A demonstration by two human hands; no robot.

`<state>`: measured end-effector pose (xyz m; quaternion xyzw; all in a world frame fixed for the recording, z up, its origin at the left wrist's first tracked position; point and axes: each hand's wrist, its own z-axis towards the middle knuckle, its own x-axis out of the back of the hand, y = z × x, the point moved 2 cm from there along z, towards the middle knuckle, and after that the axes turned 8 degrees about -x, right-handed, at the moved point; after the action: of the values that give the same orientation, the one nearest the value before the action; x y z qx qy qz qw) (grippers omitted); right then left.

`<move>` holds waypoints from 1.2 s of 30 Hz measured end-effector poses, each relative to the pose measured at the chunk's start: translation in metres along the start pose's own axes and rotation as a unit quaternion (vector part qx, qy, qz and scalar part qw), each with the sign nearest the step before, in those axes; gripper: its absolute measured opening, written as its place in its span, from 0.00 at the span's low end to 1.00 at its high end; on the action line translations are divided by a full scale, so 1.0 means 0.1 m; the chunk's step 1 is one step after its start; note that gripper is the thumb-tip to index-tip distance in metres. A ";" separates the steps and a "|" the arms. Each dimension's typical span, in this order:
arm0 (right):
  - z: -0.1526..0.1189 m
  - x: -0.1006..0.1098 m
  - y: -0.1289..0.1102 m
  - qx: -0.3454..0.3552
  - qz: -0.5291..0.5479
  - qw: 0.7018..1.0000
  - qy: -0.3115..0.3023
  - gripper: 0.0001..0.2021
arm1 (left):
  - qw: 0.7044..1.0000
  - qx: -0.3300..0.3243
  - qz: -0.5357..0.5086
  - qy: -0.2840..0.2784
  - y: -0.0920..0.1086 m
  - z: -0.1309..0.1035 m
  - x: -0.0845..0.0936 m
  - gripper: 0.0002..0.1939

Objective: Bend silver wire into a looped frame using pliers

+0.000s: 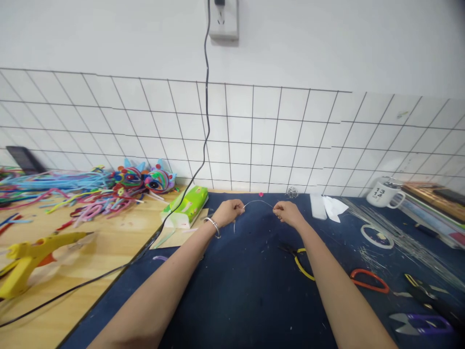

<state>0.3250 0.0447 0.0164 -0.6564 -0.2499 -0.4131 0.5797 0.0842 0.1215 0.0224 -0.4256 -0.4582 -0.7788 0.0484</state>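
Note:
Between my two hands a thin wire (pixel 258 201) arches upward over the dark blue mat. My left hand (pixel 229 212), with a silver bangle at the wrist, pinches one end; a short pale piece hangs below its fingers. At the other end the fingertips of my right hand (pixel 286 213) are closed on the wire. Just beyond the arch lies a small pinkish-red piece (pixel 260 194). A tangled ball of silver wire (pixel 291 192) sits behind my right hand. Yellow-handled pliers (pixel 304 265) lie partly hidden by my right forearm.
On the left are a yellow glue gun (pixel 34 257), colourful pipe cleaners (pixel 72 182) and a green tissue pack (pixel 187 206). Rightward lie loose wires (pixel 410 242), a white ring-shaped spool (pixel 377 236), red-handled scissors (pixel 369 281), purple snips (pixel 421 324) and a mug (pixel 382 195). A black cord (pixel 206 121) crosses the view.

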 end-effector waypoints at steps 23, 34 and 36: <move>-0.02 0.04 -0.07 0.029 -0.035 0.999 0.016 0.06 | 1.000 -0.016 -0.004 0.022 -0.06 0.01 -0.04 0.07; -0.06 0.21 -0.15 0.042 -0.097 0.994 0.023 0.09 | 0.997 -0.018 -0.068 0.023 0.04 0.00 0.05 0.06; -0.07 0.28 -0.15 0.045 -0.114 0.992 0.019 0.09 | 0.995 -0.012 -0.095 0.006 0.05 0.00 0.04 0.07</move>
<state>0.3260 0.0369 0.0484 -0.5893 -0.3304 -0.4769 0.5623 0.0834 0.1197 0.0285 -0.3759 -0.4868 -0.7881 -0.0277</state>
